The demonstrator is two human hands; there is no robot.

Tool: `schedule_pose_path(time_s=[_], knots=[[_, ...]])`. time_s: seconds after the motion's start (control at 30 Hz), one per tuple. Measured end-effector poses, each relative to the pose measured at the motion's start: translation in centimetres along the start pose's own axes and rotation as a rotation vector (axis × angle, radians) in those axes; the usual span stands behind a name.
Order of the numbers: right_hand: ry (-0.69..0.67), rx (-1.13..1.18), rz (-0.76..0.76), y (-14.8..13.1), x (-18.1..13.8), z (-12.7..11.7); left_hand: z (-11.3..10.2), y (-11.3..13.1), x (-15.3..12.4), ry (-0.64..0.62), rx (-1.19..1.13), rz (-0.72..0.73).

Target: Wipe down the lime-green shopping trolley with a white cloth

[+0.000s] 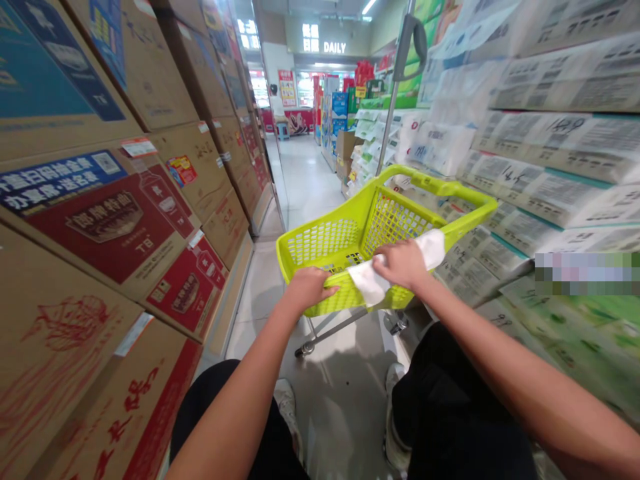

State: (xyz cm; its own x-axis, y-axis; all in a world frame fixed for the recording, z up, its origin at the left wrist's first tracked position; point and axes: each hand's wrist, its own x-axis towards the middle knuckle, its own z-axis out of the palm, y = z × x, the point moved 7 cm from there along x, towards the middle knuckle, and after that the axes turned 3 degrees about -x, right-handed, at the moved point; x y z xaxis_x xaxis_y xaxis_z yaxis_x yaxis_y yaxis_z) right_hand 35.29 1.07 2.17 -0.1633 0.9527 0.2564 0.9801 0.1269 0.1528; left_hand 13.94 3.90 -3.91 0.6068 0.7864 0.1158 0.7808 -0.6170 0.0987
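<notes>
A lime-green shopping cart point(325, 233) with a perforated basket stands in front of my legs. My left hand point(309, 288) is closed over the basket's near rim, with the thumb along the outside. On the same rim, further right, my right hand point(401, 263) presses a white cloth point(367, 283), its fingers curled over it. The cloth drapes over the rim on both sides of that hand. Through the basket's holes the inside looks bare apart from a dark printed pattern on the bottom. Below are the cart's metal legs and wheels.
Stacked cardboard cartons point(115, 220) wall the left side. Packs of paper tissue point(545, 167) are piled on the right, close to the cart. A metal pole with a grey handle point(411, 47) rises behind the cart. A tiled aisle point(305, 167) leads toward more displays and a person near a blue stool point(283, 130).
</notes>
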Motion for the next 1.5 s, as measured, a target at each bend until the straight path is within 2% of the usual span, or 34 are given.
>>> schedule_pose_path(time_s=[0.1,0.17,0.23,0.33,0.4,0.47,0.5,0.57,0.6,0.73,0.8,0.87,1.03,1.07,1.13,1.2,1.33,1.37,1.43,1.5], knots=[[0.018,0.191,-0.049,-6.0,-0.2,0.3,0.0,0.6,0.0,-0.018,-0.014,0.03],[-0.007,0.227,-0.059,-6.8,-0.2,0.2,-0.1,0.2,-0.3,-0.025,-0.026,0.041],[-0.057,0.152,-0.039,-4.5,0.0,-0.2,-0.2,-0.5,-0.6,-0.022,-0.039,0.045],[-0.106,-0.074,0.09,2.8,0.6,-1.3,-0.2,-1.6,-1.2,-0.024,-0.046,0.041],[-0.088,-0.166,0.186,7.2,1.1,-2.4,-0.2,-1.8,-1.5,-0.037,-0.042,0.034],[-0.048,-0.191,0.263,9.2,1.6,-3.1,-0.3,-1.5,-1.6,-0.044,-0.027,0.026],[-0.025,-0.181,0.301,9.1,1.7,-3.2,-0.4,-1.3,-1.6,-0.042,-0.014,0.022],[-0.001,-0.122,0.35,6.5,1.8,-2.8,-0.5,-0.7,-1.5,-0.033,0.019,0.017],[-0.024,-0.067,0.339,4.2,1.8,-2.2,-0.5,-0.4,-1.4,-0.029,0.032,0.017],[-0.11,0.095,0.143,-6.3,1.9,0.3,-0.4,0.1,-1.6,-0.026,0.051,0.037],[-0.153,0.095,0.105,-8.1,1.9,0.8,-0.5,-0.2,-1.9,-0.017,0.05,0.048],[-0.187,0.014,0.12,-6.5,1.8,0.7,-0.6,-0.8,-2.2,0.002,0.035,0.053],[-0.134,-0.267,0.265,5.5,2.0,-2.0,-0.9,-2.1,-2.8,0.014,-0.006,0.043],[-0.127,-0.292,0.275,7.2,2.0,-2.4,-0.8,-2.1,-2.8,0.011,-0.004,0.039],[-0.107,-0.328,0.254,8.3,2.0,-2.8,-0.7,-1.8,-2.6,0.01,0.007,0.025],[-0.109,-0.322,0.204,6.1,1.9,-2.1,-0.5,-0.8,-2.3,0.02,0.012,0.014],[-0.169,-0.147,0.053,-4.2,1.5,0.8,-0.1,2.1,-1.3,0.03,-0.05,-0.001],[-0.144,-0.101,0.04,-6.4,1.4,1.2,0.0,2.5,-1.1,0.019,-0.068,-0.022],[-0.1,-0.056,0.052,-9.0,1.2,1.6,0.0,2.7,-1.0,0.0,-0.089,-0.034],[-0.074,-0.037,0.013,-9.6,0.9,1.7,-0.3,1.8,-1.2,-0.021,-0.111,-0.014]])
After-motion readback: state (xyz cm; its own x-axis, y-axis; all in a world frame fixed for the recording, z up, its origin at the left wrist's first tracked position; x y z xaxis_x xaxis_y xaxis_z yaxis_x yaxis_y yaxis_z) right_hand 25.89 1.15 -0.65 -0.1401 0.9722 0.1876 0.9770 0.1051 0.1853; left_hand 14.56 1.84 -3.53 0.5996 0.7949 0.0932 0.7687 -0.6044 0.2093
